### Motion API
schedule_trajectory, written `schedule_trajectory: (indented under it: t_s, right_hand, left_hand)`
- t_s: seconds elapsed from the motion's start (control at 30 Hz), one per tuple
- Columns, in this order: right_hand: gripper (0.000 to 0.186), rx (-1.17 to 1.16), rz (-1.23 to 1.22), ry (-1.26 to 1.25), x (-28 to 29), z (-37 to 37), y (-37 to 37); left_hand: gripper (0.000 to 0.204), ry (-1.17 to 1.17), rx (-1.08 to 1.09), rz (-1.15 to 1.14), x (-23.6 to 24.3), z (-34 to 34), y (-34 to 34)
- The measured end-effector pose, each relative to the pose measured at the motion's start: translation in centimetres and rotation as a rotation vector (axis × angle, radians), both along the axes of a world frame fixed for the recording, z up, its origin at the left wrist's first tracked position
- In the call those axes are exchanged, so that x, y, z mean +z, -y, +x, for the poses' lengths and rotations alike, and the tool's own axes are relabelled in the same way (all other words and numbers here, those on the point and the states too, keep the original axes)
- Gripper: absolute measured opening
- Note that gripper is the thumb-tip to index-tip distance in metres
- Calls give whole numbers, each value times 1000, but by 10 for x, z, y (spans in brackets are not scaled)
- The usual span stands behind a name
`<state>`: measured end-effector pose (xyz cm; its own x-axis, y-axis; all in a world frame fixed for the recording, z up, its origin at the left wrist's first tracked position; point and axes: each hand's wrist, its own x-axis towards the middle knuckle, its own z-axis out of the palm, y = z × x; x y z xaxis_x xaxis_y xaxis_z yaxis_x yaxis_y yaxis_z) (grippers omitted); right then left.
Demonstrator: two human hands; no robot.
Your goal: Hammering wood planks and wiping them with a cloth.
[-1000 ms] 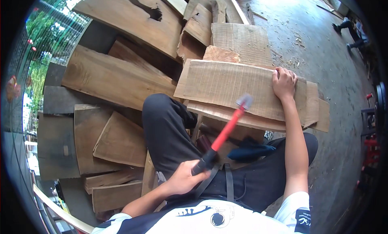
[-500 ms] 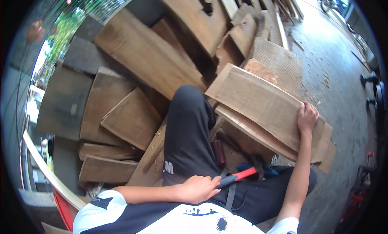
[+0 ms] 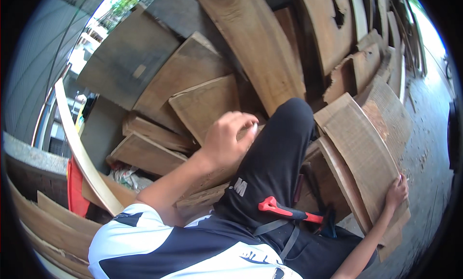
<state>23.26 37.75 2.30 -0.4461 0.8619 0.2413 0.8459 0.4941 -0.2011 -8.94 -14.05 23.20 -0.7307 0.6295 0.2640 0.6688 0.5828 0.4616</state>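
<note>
My left hand (image 3: 226, 137) is raised left of my bent knee, over the leaning boards. Its fingers curl loosely, apart from the thumb, with nothing between them. A hammer (image 3: 289, 210) with a red and black handle lies across my lap, untouched; its head end is partly hidden near my thigh. At the right, my right hand (image 3: 397, 192) grips the outer edge of a flat wooden board (image 3: 364, 139). This board is tilted and lies over a second wooden board (image 3: 342, 180), to the right of my knee.
Several wooden boards (image 3: 258, 43) lean and overlap in front of me. A pale curved strip (image 3: 82, 144) stands at the left, beside a red panel (image 3: 76, 187). More planks (image 3: 53, 231) lie at the lower left. Wood chips are scattered on the concrete floor (image 3: 424, 168) at the right.
My left hand has let go of the hammer handle and risen up and forward. The hammer now rests on my lap. My view has swung left; my right hand stays on the board.
</note>
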Motion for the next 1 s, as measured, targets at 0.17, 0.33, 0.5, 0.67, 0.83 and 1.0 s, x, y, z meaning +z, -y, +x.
schedule_trajectory:
  t_s: [0.17, 0.33, 0.5, 0.67, 0.83, 1.0]
  right_hand:
    - [43, 52, -25, 8, -27, 20, -34]
    - [52, 162, -38, -25, -39, 30, -60]
    - [48, 55, 39, 15, -20, 16, -29]
    - [48, 170, 13, -143, -15, 16, -12]
    - [52, 205, -75, -106, -38, 28, -52]
    - [54, 61, -76, 45, -45, 31, -71]
  left_hand:
    - [16, -263, 198, -28, -26, -47, 66]
    - [14, -282, 567, 132, -44, -51, 167]
    - [25, -536, 956, -55, -44, -58, 328]
    - [50, -676, 1041, -329, -50, -64, 435]
    - [58, -543, 1011, -441, -53, -80, 463]
    - [62, -600, 1231, -425, -58, -91, 463]
